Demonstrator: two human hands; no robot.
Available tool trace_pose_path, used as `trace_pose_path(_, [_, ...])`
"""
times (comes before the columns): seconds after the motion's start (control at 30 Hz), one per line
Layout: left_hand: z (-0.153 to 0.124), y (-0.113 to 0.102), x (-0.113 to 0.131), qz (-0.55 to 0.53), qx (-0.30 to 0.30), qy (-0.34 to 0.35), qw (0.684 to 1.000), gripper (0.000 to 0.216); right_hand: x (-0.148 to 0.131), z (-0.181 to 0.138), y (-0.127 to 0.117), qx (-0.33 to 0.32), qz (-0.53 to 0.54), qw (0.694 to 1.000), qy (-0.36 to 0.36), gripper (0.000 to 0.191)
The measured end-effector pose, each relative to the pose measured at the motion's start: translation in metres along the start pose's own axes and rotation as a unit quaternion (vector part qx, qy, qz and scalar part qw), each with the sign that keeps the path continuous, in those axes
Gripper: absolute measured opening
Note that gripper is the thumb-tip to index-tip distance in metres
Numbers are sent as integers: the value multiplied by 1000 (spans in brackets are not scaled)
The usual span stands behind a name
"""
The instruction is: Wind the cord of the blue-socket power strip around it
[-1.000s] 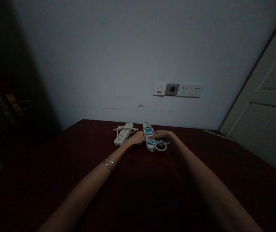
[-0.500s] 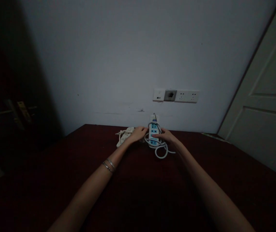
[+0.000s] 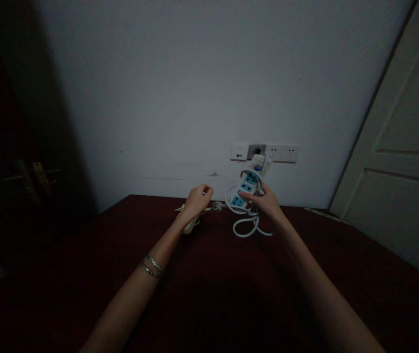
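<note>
Got the blue-socketed power strip (image 3: 246, 188) higher than half a second ago, tipped rightward, partly blocking the wall sockets (image 3: 286, 154). See white cord (image 3: 245, 236) looping below, plus a cream strip (image 3: 190, 226) on the table (image 3: 209, 274), mostly hidden by the left hand (image 3: 197, 198): curled, can't tell if pinching anything. Pinching the blue one in the right hand (image 3: 268, 201).

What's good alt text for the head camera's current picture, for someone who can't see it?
A person's right hand holds up a tilted, blue-socketed power strip looped with white cord. The left hand and wrist partly hide a cream power strip lying on a dark red table by a wall with outlets.
</note>
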State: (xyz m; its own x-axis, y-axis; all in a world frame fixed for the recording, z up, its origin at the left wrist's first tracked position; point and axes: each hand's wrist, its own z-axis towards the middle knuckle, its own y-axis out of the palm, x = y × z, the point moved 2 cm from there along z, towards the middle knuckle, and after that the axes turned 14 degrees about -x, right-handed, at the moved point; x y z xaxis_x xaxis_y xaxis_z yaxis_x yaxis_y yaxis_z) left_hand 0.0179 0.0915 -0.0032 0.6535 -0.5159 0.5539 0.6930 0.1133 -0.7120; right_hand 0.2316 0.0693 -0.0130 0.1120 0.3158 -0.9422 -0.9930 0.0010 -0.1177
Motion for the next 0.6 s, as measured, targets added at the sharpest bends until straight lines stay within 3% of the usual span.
trace_pose_path(0.13, [-2, -1, -6, -126, -89, -65, 986, 35, -7, -1, -1, 13, 11, 999, -34, 68])
trace_pose_path(0.23, [-6, 4, -7, -309, -218, -88, 921, 45, -8, -2, -2, 31, 23, 998, -45, 66])
trace_pose_path(0.33, [-10, 6, -6, -424, -315, -45, 848, 47, -9, -2, -3, 37, 32, 998, -49, 65])
trace_pose_path(0.43, [-10, 3, -9, -471, -322, -10, 821, 51, -11, -3, -6, 59, 37, 997, -43, 58])
trace_pose_path(0.5, [-9, 0, -12, -479, -302, 5, 824, 58, -11, -4, -6, 63, 51, 996, -29, 53])
trace_pose_path(0.6, [-7, -3, -13, -482, -266, 24, 835, 49, -7, -4, -5, 45, 102, 994, -3, 45])
